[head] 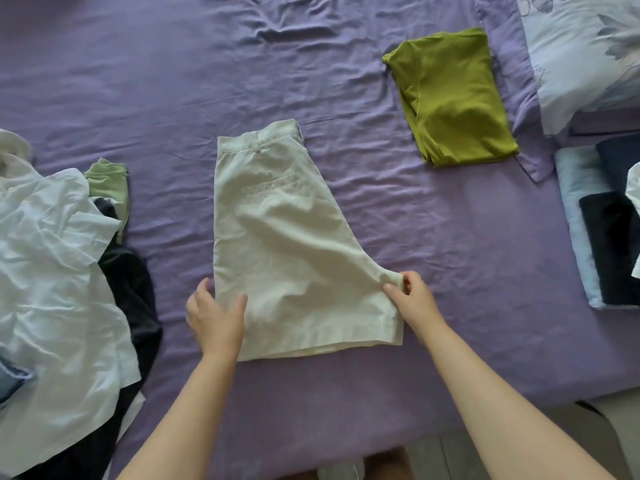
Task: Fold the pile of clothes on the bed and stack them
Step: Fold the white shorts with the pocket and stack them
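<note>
Pale beige shorts [284, 237] lie flat in the middle of the purple bed sheet [173, 81], folded in half lengthwise, waistband away from me. My left hand [214, 317] rests on their lower left edge, thumb on the fabric. My right hand [412, 292] pinches the pointed crotch corner at the right side. An olive-green folded garment [450, 98] lies at the upper right. The unfolded pile [59, 271] sits at the left: a white shirt over dark clothes and a light green piece [110, 181].
A flowered pillow [588, 53] lies at the top right corner. Below it, folded light blue and dark navy items [602, 230] are stacked at the right edge. The bed's near edge runs along the bottom, with floor beyond.
</note>
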Demonstrator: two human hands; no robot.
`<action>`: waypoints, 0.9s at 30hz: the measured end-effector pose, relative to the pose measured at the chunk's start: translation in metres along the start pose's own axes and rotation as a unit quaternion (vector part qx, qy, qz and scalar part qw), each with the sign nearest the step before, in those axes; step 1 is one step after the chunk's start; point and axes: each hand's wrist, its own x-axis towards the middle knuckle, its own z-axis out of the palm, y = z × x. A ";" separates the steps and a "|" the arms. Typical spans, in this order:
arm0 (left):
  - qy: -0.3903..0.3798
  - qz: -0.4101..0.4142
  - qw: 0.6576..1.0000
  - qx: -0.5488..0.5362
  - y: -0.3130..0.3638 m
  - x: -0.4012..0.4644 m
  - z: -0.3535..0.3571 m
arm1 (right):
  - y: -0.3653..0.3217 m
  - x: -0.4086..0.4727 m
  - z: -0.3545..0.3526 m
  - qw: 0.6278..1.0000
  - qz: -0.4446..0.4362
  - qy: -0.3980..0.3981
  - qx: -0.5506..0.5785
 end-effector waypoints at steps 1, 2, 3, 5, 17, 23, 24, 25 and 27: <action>-0.045 -0.068 0.995 -0.056 -0.006 0.013 -0.007 | 0.004 -0.004 0.005 0.999 0.015 -0.004 0.049; -0.084 -0.112 0.985 -0.099 -0.010 0.021 -0.011 | 0.008 -0.008 0.009 0.997 0.026 -0.004 0.075; -0.108 -0.125 0.979 -0.122 -0.012 0.026 -0.013 | 0.012 -0.011 0.013 0.995 0.031 -0.003 0.090; -0.145 -0.119 0.971 -0.150 -0.015 0.033 -0.015 | 0.016 -0.013 0.016 0.994 0.025 0.000 0.109; -0.386 -0.125 0.878 -0.254 -0.032 -0.008 -0.043 | -0.001 -0.025 -0.002 0.983 0.118 -0.075 0.120; -0.285 -0.205 0.908 -0.229 -0.041 -0.022 -0.038 | 0.004 -0.019 -0.004 0.996 0.077 -0.038 -0.006; -0.299 -0.220 0.885 -0.280 -0.041 -0.024 -0.036 | 0.006 -0.018 -0.003 0.996 0.078 -0.029 -0.021; -0.320 -0.232 0.855 -0.335 -0.040 -0.027 -0.033 | 0.007 -0.018 -0.002 0.996 0.086 -0.030 -0.018; -0.338 -0.243 0.821 -0.391 -0.037 -0.029 -0.028 | 0.011 -0.018 0.000 0.992 0.108 -0.067 0.024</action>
